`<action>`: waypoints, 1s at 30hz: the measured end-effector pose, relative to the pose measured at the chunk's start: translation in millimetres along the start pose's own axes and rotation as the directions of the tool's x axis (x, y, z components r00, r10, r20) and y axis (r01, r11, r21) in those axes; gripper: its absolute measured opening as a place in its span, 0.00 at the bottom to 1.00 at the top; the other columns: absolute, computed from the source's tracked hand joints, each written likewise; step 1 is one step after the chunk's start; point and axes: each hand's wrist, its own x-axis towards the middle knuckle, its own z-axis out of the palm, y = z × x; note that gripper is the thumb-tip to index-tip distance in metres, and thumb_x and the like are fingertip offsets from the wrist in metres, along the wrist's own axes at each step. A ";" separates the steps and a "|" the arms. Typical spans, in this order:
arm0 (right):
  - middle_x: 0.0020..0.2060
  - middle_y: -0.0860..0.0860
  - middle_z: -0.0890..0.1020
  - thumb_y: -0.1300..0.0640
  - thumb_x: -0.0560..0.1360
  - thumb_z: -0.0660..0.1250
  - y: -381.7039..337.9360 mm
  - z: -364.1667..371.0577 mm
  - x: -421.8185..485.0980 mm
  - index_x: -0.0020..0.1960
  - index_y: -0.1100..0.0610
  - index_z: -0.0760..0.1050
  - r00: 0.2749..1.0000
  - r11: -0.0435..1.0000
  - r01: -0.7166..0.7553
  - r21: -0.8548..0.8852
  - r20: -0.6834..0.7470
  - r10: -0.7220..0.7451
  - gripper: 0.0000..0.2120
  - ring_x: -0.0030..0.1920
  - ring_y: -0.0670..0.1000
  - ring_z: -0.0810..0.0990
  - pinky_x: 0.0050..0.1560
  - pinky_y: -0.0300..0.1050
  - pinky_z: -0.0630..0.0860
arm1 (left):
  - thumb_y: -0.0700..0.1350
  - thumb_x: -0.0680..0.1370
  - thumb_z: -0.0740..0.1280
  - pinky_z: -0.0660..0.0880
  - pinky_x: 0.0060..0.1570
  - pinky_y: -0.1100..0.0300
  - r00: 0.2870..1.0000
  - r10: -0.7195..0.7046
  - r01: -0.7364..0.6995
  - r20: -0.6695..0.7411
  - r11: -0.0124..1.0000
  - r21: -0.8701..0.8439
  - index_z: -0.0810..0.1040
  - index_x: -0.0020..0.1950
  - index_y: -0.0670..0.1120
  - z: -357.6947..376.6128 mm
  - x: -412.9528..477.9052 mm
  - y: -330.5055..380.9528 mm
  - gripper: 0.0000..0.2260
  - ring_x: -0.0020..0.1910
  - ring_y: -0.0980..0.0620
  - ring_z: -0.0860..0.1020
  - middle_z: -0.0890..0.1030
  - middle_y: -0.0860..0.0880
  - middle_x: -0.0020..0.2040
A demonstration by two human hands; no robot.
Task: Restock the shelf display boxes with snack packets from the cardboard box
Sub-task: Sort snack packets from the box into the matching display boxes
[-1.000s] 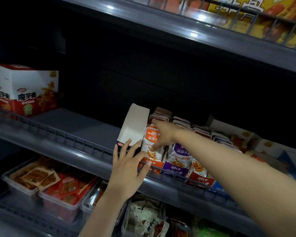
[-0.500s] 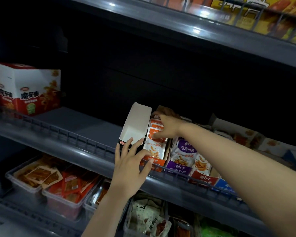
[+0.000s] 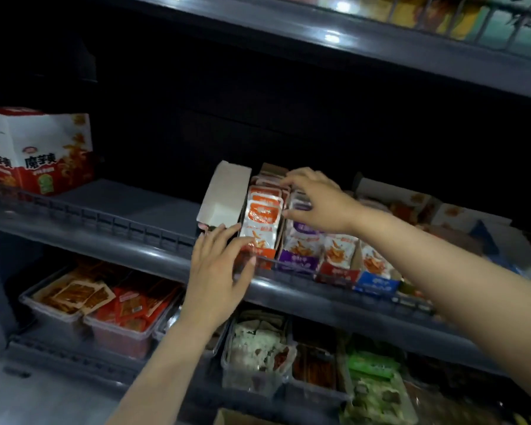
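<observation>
The middle shelf (image 3: 111,240) carries a row of narrow display boxes that stand side by side behind its low front rail. The left box of the row, the orange display box (image 3: 259,262), has a white flap (image 3: 226,194) standing up and leaning to the left. Inside it the orange snack packets (image 3: 261,214) stand upright, one behind another, and fill the box up to the front.

The left hand (image 3: 218,268) is at the front of this box. Its fingers are straight and spread, and the fingertips (image 3: 233,230) touch the lower part of the first orange packet and the foot of the flap. It holds nothing.

The right hand (image 3: 318,204) reaches in from the right, above the purple packets (image 3: 304,240) of the next box. Its fingers stretch over the tops of the back packets and the thumb points left just beside the orange row. The hand is half open; I cannot tell if it grips a packet or only touches them.

To the right stand a red-fronted box (image 3: 337,273) and a blue-fronted box (image 3: 376,285), both with packets. Far left on the same shelf stands a red and white carton (image 3: 39,151), well apart from the row. On the lower shelf there are clear plastic trays (image 3: 120,329) with other snacks.
</observation>
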 end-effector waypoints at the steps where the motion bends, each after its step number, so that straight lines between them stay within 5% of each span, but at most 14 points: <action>1: 0.70 0.50 0.66 0.50 0.75 0.68 3.0 0.1 -19.5 0.70 0.51 0.66 0.998 0.999 0.021 0.025 -0.063 -0.019 0.25 0.70 0.51 0.64 0.69 0.45 0.59 | 0.57 0.78 0.55 0.57 0.72 0.53 1.000 -0.008 0.007 -0.016 0.999 -0.046 0.74 0.63 0.53 -2.2 -9.7 7.5 0.18 0.70 0.53 0.64 0.71 0.55 0.67; 4: 0.66 0.51 0.71 0.53 0.75 0.67 7.7 15.5 -89.1 0.66 0.53 0.71 0.964 0.990 0.086 0.108 -0.260 -0.055 0.20 0.67 0.52 0.68 0.69 0.48 0.64 | 0.53 0.79 0.58 0.70 0.60 0.55 1.000 0.019 -0.016 0.021 0.989 -0.145 0.76 0.59 0.49 2.4 -51.7 32.1 0.14 0.60 0.54 0.73 0.76 0.54 0.59; 6: 0.65 0.48 0.70 0.53 0.77 0.65 4.5 36.5 -142.3 0.65 0.52 0.71 0.960 0.977 0.075 0.197 -0.280 -0.017 0.17 0.67 0.48 0.68 0.68 0.44 0.64 | 0.50 0.79 0.61 0.73 0.56 0.55 0.980 0.057 -0.030 0.188 0.990 -0.141 0.77 0.59 0.49 16.8 -87.4 44.0 0.11 0.57 0.54 0.75 0.77 0.53 0.57; 10: 0.60 0.43 0.70 0.55 0.77 0.65 1.2 107.9 -244.1 0.62 0.50 0.72 0.990 0.924 -0.035 0.381 -0.110 0.083 0.14 0.62 0.42 0.70 0.63 0.37 0.67 | 0.54 0.79 0.61 0.72 0.59 0.55 0.813 -0.005 0.015 0.582 1.000 -0.012 0.68 0.69 0.53 59.8 -169.8 48.6 0.18 0.63 0.51 0.72 0.71 0.54 0.66; 13: 0.61 0.44 0.70 0.52 0.77 0.65 12.6 178.7 -306.9 0.63 0.49 0.71 0.982 0.901 -0.172 0.399 0.142 0.124 0.15 0.61 0.45 0.72 0.60 0.42 0.72 | 0.59 0.77 0.61 0.59 0.72 0.53 0.685 -0.120 -0.017 0.718 0.983 0.181 0.61 0.74 0.54 78.4 -225.3 42.3 0.26 0.72 0.50 0.62 0.65 0.53 0.73; 15: 0.65 0.44 0.67 0.48 0.77 0.65 20.2 225.9 -341.1 0.66 0.47 0.68 0.920 0.862 -0.309 0.402 0.355 0.164 0.19 0.64 0.47 0.70 0.61 0.44 0.72 | 0.63 0.75 0.57 0.49 0.74 0.55 0.638 -0.184 0.014 0.748 0.974 0.228 0.57 0.76 0.51 80.2 -250.0 36.0 0.32 0.75 0.50 0.57 0.60 0.50 0.76; 21: 0.72 0.49 0.61 0.44 0.72 0.71 18.8 341.9 -416.3 0.73 0.53 0.62 0.584 0.564 -0.741 0.364 0.765 0.273 0.34 0.69 0.51 0.67 0.62 0.42 0.69 | 0.64 0.76 0.60 0.44 0.75 0.45 0.551 -0.399 0.100 0.733 0.903 0.417 0.44 0.79 0.50 79.6 -289.6 22.5 0.39 0.77 0.46 0.44 0.45 0.48 0.79; 27: 0.74 0.53 0.60 0.51 0.72 0.74 17.6 411.8 -437.9 0.76 0.54 0.54 0.439 0.274 -0.892 0.361 0.839 0.323 0.41 0.71 0.54 0.66 0.63 0.43 0.69 | 0.65 0.74 0.62 0.49 0.75 0.45 0.535 -0.527 0.206 0.660 0.839 0.503 0.34 0.77 0.47 74.6 -299.9 9.0 0.47 0.77 0.43 0.46 0.41 0.45 0.79; 30: 0.69 0.56 0.67 0.59 0.73 0.72 24.1 433.6 -433.6 0.74 0.59 0.58 0.384 0.129 -0.923 0.363 0.840 0.382 0.35 0.66 0.55 0.71 0.55 0.41 0.71 | 0.72 0.70 0.60 0.49 0.75 0.44 0.498 -0.564 0.255 0.659 0.821 0.510 0.34 0.77 0.48 82.8 -300.1 5.8 0.50 0.77 0.44 0.47 0.40 0.46 0.79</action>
